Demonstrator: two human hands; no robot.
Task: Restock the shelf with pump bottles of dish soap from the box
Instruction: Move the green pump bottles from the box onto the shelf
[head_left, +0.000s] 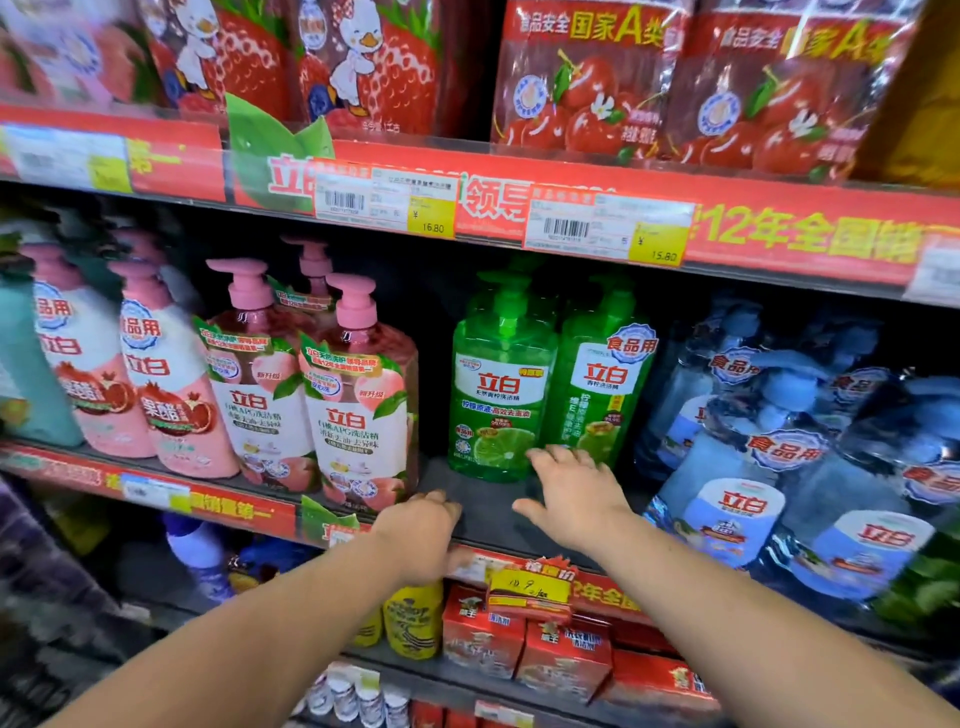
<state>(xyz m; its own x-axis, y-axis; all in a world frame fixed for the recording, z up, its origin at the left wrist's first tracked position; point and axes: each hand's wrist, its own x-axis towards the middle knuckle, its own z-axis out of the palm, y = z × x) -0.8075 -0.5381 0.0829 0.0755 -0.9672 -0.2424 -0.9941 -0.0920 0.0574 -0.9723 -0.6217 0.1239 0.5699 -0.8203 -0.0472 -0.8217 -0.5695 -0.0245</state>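
Note:
Two green pump bottles of dish soap stand side by side on the middle shelf (485, 512), the left one (496, 384) and the right one (602, 382). My right hand (574, 496) reaches over the shelf with fingers spread, fingertips at the base of the green bottles. My left hand (423, 530) hovers at the shelf's front edge, fingers loosely bent, holding nothing. A pair of pink peach pump bottles (363, 400) stands just left of the bare shelf gap. No box is in view.
More pink bottles (171, 374) fill the shelf's left side. Blue wrapped bottle packs (779, 452) crowd the right. Red refill pouches (587, 78) hang on the shelf above. Red cartons (524, 649) and a yellow bottle (413, 618) sit on the shelf below.

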